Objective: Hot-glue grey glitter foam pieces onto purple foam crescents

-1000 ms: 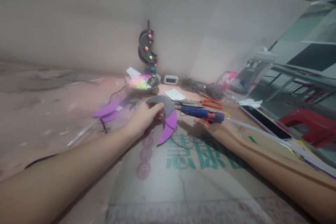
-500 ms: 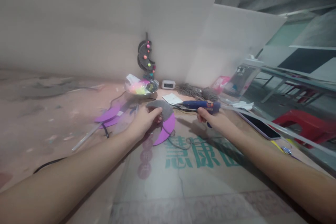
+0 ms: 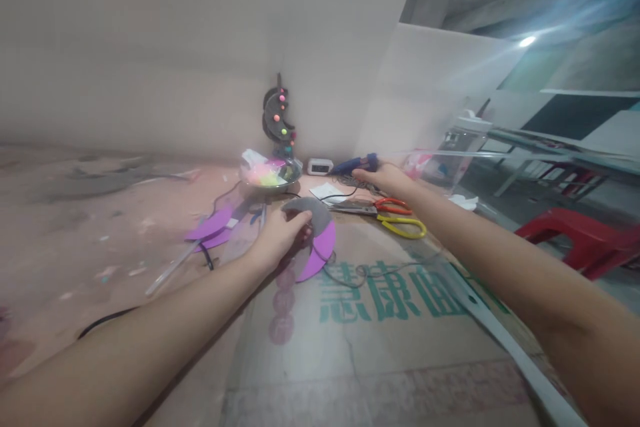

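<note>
My left hand (image 3: 284, 235) pinches a crescent-shaped piece (image 3: 326, 240), grey on its upper part and purple below, low over the cardboard. Farther out to the right, my right hand (image 3: 384, 177) is wrapped around a blue glue gun (image 3: 354, 164) whose nozzle points left. A long clear glue stick (image 3: 445, 153) seems to stick out behind it. Under and in front of that hand lie scissors (image 3: 403, 225) with one orange and one yellow handle. Grey cord (image 3: 350, 282) trails from the crescent over the cardboard.
Green-lettered cardboard (image 3: 300, 360) covers the table. Along the wall are a bowl (image 3: 270, 188) of colourful bits, a dark crescent ornament (image 3: 275, 117) with bright beads and a small white clock (image 3: 320, 166). More purple crescents (image 3: 215, 227) lie left; a red stool (image 3: 565, 233) stands right.
My right hand has carried the glue gun up and away toward the wall, uncovering the scissors. My left hand keeps the crescent in nearly the same place.
</note>
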### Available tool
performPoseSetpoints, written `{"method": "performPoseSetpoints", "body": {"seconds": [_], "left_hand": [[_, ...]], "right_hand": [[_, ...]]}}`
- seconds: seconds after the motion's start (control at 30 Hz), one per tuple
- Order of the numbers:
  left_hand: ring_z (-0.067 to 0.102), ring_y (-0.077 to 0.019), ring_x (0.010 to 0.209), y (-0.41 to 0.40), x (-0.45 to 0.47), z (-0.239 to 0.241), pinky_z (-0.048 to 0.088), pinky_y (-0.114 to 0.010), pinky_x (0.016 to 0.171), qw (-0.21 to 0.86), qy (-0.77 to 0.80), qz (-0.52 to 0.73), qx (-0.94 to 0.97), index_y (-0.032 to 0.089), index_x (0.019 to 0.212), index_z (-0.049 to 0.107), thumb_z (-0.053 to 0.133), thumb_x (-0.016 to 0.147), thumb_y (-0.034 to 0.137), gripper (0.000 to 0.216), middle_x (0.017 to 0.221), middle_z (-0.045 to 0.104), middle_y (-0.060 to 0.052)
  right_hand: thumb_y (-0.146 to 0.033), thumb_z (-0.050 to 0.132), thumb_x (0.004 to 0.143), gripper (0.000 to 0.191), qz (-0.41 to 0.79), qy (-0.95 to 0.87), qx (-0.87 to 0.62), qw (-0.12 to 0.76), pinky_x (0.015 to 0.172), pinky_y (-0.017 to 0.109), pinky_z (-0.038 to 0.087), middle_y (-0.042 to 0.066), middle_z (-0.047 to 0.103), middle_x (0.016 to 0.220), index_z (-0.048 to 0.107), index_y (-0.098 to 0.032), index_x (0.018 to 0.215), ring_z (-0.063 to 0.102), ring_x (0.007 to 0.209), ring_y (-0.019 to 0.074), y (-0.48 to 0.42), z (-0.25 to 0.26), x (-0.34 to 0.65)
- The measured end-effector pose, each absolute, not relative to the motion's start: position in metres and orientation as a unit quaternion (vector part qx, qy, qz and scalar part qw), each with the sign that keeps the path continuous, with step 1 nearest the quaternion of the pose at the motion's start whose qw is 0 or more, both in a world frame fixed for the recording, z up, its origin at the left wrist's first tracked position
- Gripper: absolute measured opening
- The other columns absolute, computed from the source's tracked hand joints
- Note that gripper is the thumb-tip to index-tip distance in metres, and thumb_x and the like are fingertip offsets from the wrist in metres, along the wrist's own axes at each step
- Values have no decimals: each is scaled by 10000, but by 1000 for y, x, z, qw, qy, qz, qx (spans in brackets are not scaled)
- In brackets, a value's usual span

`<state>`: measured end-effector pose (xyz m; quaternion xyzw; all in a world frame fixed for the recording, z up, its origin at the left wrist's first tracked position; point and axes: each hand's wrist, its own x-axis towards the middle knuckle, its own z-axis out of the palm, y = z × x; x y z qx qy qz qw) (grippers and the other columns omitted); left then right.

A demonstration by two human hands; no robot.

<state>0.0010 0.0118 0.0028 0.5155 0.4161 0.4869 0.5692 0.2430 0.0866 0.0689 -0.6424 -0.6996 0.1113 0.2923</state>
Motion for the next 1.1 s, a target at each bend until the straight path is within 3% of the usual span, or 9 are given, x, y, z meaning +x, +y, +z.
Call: {"method": "performPoseSetpoints", "body": {"seconds": [0.1,0.3,0.57,0.7,0.83,0.93,1.0,1.1], "left_hand": [[503,-93,455,13,1,1,404,-192,457,571,419,490,508,148,723,554,638,672,288,171,529,557,16],[502,-92,451,18,0,-4,405,-192,456,571,410,488,517,147,748,569,629,683,297,175,533,563,17],[487,-80,445,13,1,2,381,-174,438,586,428,480,493,145,741,553,617,705,280,154,529,551,20],[501,-78,461,14,0,0,378,-169,443,581,410,483,511,137,725,567,627,708,269,146,548,565,8],[496,-69,451,20,-2,-4,400,-177,466,601,385,500,490,131,687,557,631,717,269,159,543,561,5],[507,-65,464,24,-5,-6,411,-175,484,617,379,524,448,124,661,560,644,707,275,178,554,568,0],[525,-66,490,27,-6,-6,424,-172,508,626,369,541,423,123,678,573,672,686,272,178,566,574,4],[524,-68,499,29,-6,-6,416,-170,507,630,363,549,411,126,689,579,690,667,265,179,563,572,9]], "right_hand": [[-398,613,802,309,138,-688,-651,290,723,260,471,78,717,896,695,-130,931,638,798,183,110,51,239],[-384,558,854,299,163,-698,-648,258,553,238,468,80,710,729,679,-111,872,594,563,138,129,20,233],[-439,676,751,444,80,-721,-653,216,818,326,455,151,692,1024,640,-119,1056,623,934,257,101,33,254],[-408,583,824,326,-75,-795,-579,164,941,397,386,171,675,1064,684,-121,942,567,1061,303,53,40,255],[-451,520,849,292,130,-772,-579,229,701,303,481,66,702,875,626,-180,826,634,791,195,-3,43,226],[-514,558,814,321,392,-693,-561,228,448,232,436,-7,641,626,498,-207,891,566,491,131,-33,36,198],[-528,579,806,386,517,-634,-531,222,365,203,387,-59,562,506,432,-219,984,510,384,116,-44,29,186],[-467,628,797,486,628,-572,-468,242,361,195,414,-24,639,662,360,-225,1123,534,405,100,-51,22,181]]}}
